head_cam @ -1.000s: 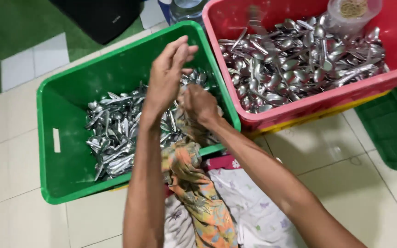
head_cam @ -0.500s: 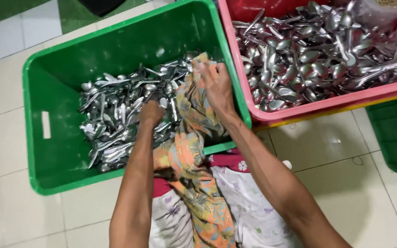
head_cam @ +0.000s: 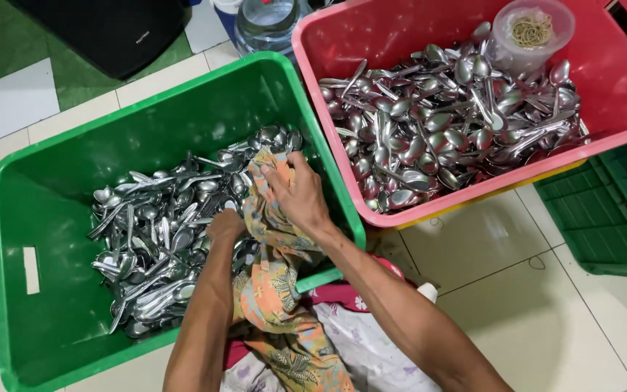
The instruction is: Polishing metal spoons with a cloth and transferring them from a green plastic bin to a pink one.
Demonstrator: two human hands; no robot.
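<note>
A green plastic crate point(head_cam: 146, 109) on the tiled floor holds a heap of metal spoons point(head_cam: 161, 232). My left hand point(head_cam: 224, 226) is down among the spoons at the pile's right side, fingers hidden in them. My right hand point(head_cam: 295, 192) grips a patterned orange cloth point(head_cam: 273, 290) that hangs over the crate's near wall and runs down to my lap.
A red crate point(head_cam: 342, 145) full of spoons point(head_cam: 444, 123) stands to the right, with a clear tub of rubber bands point(head_cam: 531, 33) in its far corner. A dark green crate point(head_cam: 611, 210) sits at the right edge. A water jug point(head_cam: 266, 22) and a black object point(head_cam: 103, 29) lie beyond.
My hands came down from above the green crate into it. The left hand sank into the spoons and the right hand drew the cloth over the crate's edge.
</note>
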